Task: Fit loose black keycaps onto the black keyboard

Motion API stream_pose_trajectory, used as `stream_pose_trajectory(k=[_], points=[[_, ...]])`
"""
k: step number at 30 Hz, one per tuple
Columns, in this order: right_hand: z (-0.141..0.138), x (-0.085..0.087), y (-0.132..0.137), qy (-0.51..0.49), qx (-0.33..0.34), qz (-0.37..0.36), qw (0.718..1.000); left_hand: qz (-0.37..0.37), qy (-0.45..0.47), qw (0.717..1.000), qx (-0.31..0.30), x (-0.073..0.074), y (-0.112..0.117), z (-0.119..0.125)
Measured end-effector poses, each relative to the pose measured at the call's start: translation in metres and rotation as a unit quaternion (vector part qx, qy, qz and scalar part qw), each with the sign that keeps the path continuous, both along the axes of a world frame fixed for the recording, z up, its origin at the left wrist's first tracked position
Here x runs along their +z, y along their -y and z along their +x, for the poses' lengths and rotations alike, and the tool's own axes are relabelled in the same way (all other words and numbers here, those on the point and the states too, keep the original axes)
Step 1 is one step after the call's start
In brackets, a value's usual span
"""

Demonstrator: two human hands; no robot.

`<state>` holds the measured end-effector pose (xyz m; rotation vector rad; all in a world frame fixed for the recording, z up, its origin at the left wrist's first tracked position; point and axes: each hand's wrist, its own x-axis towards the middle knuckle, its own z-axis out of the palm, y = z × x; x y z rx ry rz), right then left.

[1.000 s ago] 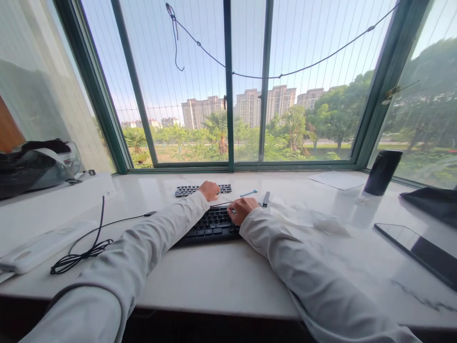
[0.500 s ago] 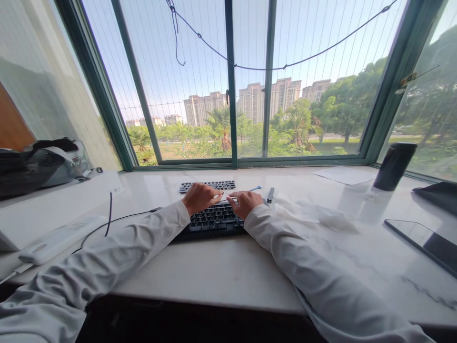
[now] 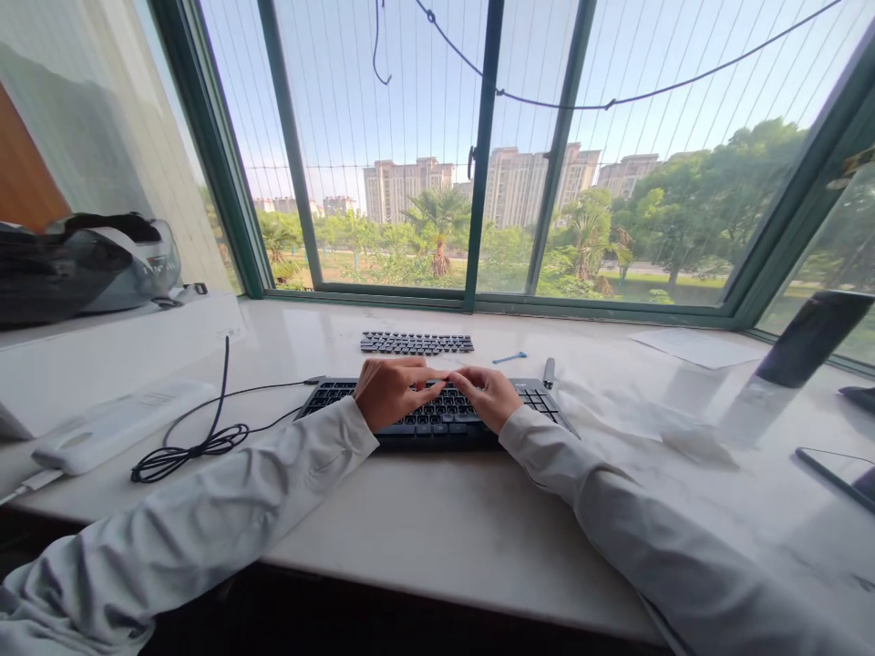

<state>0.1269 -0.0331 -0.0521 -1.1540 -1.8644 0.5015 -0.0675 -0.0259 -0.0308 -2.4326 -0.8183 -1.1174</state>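
Left hand (image 3: 393, 392) and right hand (image 3: 490, 397) loosely curled, gripping nothing, fingertips meeting over the black keyboard (image 3: 437, 415) near the ledge's (image 3: 424, 519) front edge, evidently working its keys; loose key panel (image 3: 416, 343) farther back.

keyboard (image 3: 437, 415): middle keys covered by the left hand (image 3: 393, 392) and right hand (image 3: 488, 396); key legends too small to read
fingertips: meet over the keys; whether they hold anything cannot be told
dark bottle (image 3: 810, 337): top cut off by the right edge
tablet (image 3: 838, 474): only a corner shows at the right edge
dark bag (image 3: 75, 264): left part cut off by the left edge
white device (image 3: 119, 428): markings too small to read
small blue item (image 3: 509, 357): too small to identify
sleeves: both run out of the bottom edge
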Motion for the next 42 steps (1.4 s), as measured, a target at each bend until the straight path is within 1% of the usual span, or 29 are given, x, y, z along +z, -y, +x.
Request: stream_pose_trajectory(k=[3,5,7,11,13,15,18,21,25,33,38,42], points=[[0.001,0.000,0.000,0.003,0.010,0.001,1.000,-0.040,0.023,0.998,-0.049,0.001,-0.004,-0.005],[0.001,0.001,0.001,0.003,0.021,0.014,1.000,-0.071,0.036,0.992,-0.098,0.002,-0.007,-0.007],[0.001,0.002,0.002,0.010,0.034,0.019,0.999,-0.110,0.044,0.984,-0.132,0.003,-0.009,-0.008],[0.002,0.003,0.004,0.042,0.038,0.014,0.998,-0.171,0.039,0.974,-0.144,0.007,-0.009,-0.013],[0.002,0.001,0.005,0.067,0.020,0.019,0.997,-0.204,0.025,0.968,-0.146,0.009,-0.011,-0.017],[0.003,-0.001,0.006,0.114,-0.005,0.037,0.993,-0.238,0.004,0.960,-0.147,0.010,-0.015,-0.021],[0.003,-0.002,0.010,0.200,-0.029,0.065,0.977,-0.287,-0.039,0.944,-0.159,0.008,-0.022,-0.026],[0.002,-0.001,0.013,0.244,-0.024,0.072,0.967,-0.322,-0.063,0.927,-0.180,0.003,-0.028,-0.026],[0.002,-0.002,0.014,0.258,-0.005,0.072,0.963,-0.343,-0.055,0.920,-0.179,-0.002,-0.028,-0.022],[0.004,-0.009,0.005,0.246,-0.018,0.044,0.968,-0.347,-0.035,0.924,-0.155,-0.009,-0.025,-0.017],[0.003,-0.007,0.006,0.242,-0.020,0.026,0.970,-0.329,-0.068,0.924,-0.181,-0.005,-0.023,-0.019],[0.002,-0.005,0.008,0.244,-0.012,0.030,0.969,-0.312,-0.090,0.924,-0.199,0.001,-0.019,-0.021]])
